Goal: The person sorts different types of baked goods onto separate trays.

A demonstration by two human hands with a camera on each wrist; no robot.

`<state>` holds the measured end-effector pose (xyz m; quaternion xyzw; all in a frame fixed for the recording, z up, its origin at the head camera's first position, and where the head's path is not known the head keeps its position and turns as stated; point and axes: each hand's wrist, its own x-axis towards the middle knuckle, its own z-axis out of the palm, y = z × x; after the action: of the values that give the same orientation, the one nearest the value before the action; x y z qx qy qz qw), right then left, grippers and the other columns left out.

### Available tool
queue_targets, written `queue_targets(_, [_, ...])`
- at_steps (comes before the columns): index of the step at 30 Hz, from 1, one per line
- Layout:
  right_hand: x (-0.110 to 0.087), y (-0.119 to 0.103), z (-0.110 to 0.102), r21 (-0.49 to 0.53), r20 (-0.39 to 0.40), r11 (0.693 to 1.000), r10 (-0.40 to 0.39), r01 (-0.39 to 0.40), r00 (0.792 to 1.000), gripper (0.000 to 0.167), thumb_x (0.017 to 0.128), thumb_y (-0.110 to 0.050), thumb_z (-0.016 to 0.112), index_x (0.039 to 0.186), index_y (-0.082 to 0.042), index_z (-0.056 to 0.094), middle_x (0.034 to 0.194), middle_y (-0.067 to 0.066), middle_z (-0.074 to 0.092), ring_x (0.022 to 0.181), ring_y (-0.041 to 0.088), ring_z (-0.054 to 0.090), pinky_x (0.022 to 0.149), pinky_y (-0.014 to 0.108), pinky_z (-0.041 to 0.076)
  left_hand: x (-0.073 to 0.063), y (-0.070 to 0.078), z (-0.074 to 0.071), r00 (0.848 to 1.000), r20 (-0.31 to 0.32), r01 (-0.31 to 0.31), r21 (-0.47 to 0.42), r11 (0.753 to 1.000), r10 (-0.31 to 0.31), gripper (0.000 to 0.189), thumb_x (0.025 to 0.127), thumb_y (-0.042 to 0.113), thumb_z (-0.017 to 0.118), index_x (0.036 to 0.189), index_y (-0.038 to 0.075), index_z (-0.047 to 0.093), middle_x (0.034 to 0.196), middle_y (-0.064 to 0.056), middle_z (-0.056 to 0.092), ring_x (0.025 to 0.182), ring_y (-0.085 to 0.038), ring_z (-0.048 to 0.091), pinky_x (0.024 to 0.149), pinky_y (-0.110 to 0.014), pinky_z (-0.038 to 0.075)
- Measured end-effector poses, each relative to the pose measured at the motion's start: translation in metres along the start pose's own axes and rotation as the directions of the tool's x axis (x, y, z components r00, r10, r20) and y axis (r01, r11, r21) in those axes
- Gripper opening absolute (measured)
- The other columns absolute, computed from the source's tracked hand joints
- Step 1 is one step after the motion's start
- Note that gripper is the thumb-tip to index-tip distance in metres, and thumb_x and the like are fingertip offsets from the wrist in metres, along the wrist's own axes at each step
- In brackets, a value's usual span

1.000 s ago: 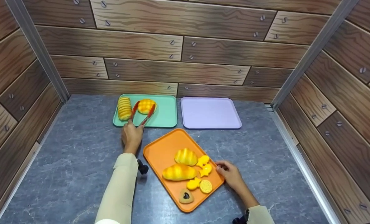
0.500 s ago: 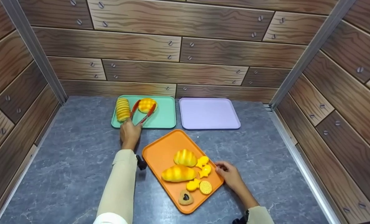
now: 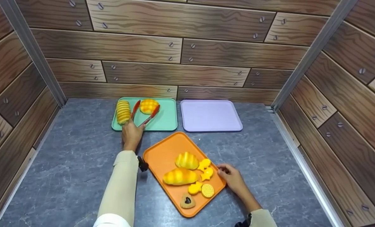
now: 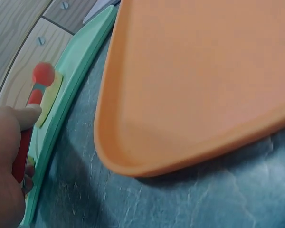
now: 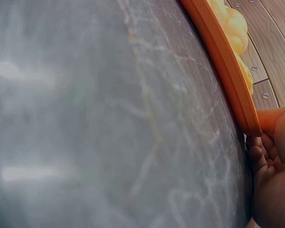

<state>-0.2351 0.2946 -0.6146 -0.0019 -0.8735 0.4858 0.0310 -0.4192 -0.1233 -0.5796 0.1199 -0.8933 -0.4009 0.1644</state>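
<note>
My left hand grips red-tipped tongs at the front of the green tray. The tong arms stand spread on either side of a round, scored toy bun. Left of them, a ridged bread roll lies close to my fingers. In the left wrist view, the thumb presses on the red tongs. My right hand holds the right rim of the orange tray. The right wrist view has the fingers curled at that tray's corner.
On the orange tray are a croissant, a long bread, several small yellow pieces, a round biscuit and a heart-filled cookie. A lilac tray stands right of the green one. Wood-patterned walls enclose the grey table.
The tong arms have spread slightly wider around the round bun. The whole head view has shifted a little. My right hand stays on the orange tray's rim.
</note>
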Motion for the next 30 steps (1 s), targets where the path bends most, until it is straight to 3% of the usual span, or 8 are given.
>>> queue_targets(2, [0.0, -0.001, 0.001, 0.0, 0.002, 1.0, 0.002, -0.002, 1.0, 0.018, 0.095, -0.016, 0.069, 0.112, -0.01, 0.073, 0.095, 0.002, 0.065, 0.084, 0.011, 0.055, 0.076, 0.023, 0.045, 0.0, -0.001, -0.002, 1.0, 0.009, -0.01, -0.018, 1.0, 0.01, 0.086, 0.086, 0.029, 0.081, 0.154, 0.007, 0.034, 0.136, -0.025, 0.058, 0.122, -0.042, 0.057, 0.102, -0.053, 0.047])
queue_targets(8, [0.0, -0.002, 0.002, -0.006, 0.003, 1.0, -0.001, 0.001, 1.0, 0.018, 0.096, -0.015, 0.069, 0.112, -0.01, 0.073, 0.095, 0.003, 0.065, 0.085, 0.012, 0.055, 0.076, 0.023, 0.045, -0.001, -0.001, -0.009, 0.999, 0.048, 0.002, -0.004, 1.0, -0.002, 0.077, 0.088, 0.035, 0.078, 0.147, -0.002, 0.045, 0.134, -0.027, 0.058, 0.125, -0.043, 0.055, 0.105, -0.053, 0.044])
queue_targets(14, [0.0, -0.001, 0.001, -0.019, 0.003, 1.0, -0.007, 0.007, 1.0, 0.019, 0.096, -0.015, 0.068, 0.113, -0.009, 0.073, 0.095, 0.002, 0.066, 0.085, 0.01, 0.056, 0.077, 0.024, 0.045, -0.017, -0.001, -0.02, 0.999, 0.046, -0.027, -0.042, 0.999, 0.029, 0.08, 0.086, 0.033, 0.08, 0.147, -0.005, 0.044, 0.139, -0.028, 0.05, 0.127, -0.043, 0.052, 0.108, -0.052, 0.041])
queue_targets(23, [0.001, -0.002, -0.003, -0.003, -0.003, 1.0, -0.015, 0.015, 1.0, 0.02, 0.095, -0.015, 0.069, 0.114, -0.01, 0.073, 0.095, 0.003, 0.066, 0.085, 0.012, 0.057, 0.076, 0.023, 0.046, -0.068, 0.005, -0.041, 0.985, -0.016, -0.172, -0.158, 0.972, 0.171, 0.08, 0.077, 0.027, 0.087, 0.141, -0.006, 0.051, 0.134, -0.027, 0.055, 0.123, -0.044, 0.054, 0.106, -0.053, 0.041])
queue_targets(30, [0.001, -0.001, 0.0, -0.008, 0.013, 1.0, -0.007, 0.008, 1.0, 0.02, 0.096, -0.016, 0.069, 0.114, -0.01, 0.073, 0.095, 0.003, 0.066, 0.085, 0.011, 0.056, 0.076, 0.023, 0.045, -0.118, 0.006, -0.056, 0.953, -0.047, -0.303, -0.226, 0.926, 0.3, 0.077, 0.07, 0.02, 0.092, 0.136, -0.004, 0.058, 0.13, -0.023, 0.06, 0.116, -0.04, 0.06, 0.101, -0.051, 0.047])
